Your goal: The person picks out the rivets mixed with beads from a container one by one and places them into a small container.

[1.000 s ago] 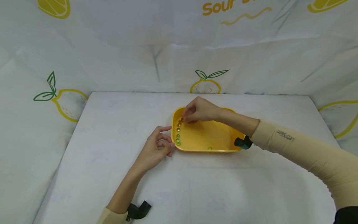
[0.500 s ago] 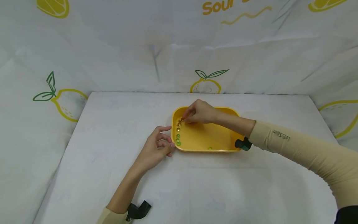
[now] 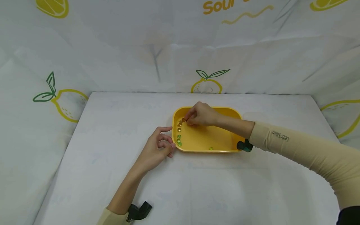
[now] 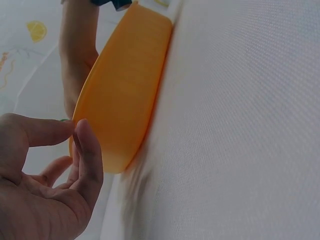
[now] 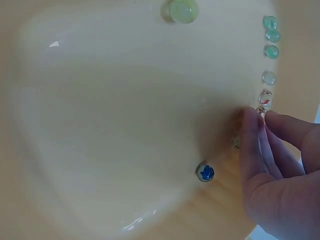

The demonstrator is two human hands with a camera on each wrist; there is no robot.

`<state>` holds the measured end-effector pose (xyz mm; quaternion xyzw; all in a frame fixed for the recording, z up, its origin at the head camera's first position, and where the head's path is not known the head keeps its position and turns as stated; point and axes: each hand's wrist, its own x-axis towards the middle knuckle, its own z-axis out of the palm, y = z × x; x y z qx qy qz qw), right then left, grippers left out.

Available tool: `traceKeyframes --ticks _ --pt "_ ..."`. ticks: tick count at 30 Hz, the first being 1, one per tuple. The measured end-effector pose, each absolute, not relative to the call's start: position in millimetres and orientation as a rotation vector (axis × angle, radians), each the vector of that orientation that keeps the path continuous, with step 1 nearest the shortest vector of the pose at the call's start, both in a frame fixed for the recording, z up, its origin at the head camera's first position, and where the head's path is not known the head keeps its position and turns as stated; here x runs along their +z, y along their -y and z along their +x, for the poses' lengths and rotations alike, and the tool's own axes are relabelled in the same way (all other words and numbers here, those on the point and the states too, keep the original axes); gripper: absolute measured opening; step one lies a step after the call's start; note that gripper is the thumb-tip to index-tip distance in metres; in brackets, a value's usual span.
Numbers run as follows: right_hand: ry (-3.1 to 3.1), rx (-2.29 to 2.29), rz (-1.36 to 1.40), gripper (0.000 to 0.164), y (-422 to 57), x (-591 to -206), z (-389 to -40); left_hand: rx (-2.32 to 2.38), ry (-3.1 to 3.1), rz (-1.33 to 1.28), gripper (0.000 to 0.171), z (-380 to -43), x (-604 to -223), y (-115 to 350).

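A yellow tray lies on the white table with several glass marbles in it. Along its left side, green marbles and amber-looking ones form a row. My right hand reaches in at the far left, and its fingertips pinch a small clear marble at the row's end. Another marble is partly hidden by those fingers. A blue-patterned marble sits apart from the row. At the tray's near left corner my left hand holds the rim; its fingertips meet there in the left wrist view.
A lone yellow-green marble lies by the tray's near wall. White table surface surrounds the tray, and a lemon-printed curtain hangs behind. A dark wrist camera hangs over the tray's right edge.
My right hand has shifted slightly toward the near side and a little to the right, its fingertips still at the row's far end. The left hand and tray have stayed put.
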<state>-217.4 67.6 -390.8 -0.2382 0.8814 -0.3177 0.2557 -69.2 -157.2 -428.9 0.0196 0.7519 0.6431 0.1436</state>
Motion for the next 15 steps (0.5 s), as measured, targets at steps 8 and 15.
traceKeyframes --ticks 8,15 --pt "-2.397 -0.852 -0.633 0.021 -67.4 -391.3 -216.1 1.857 -2.169 0.056 0.062 -69.4 -428.7 157.1" --pt "-2.380 -0.833 -0.639 0.020 -67.4 -392.1 -217.6 1.854 -2.171 0.052 0.062 -69.1 -429.5 157.1"
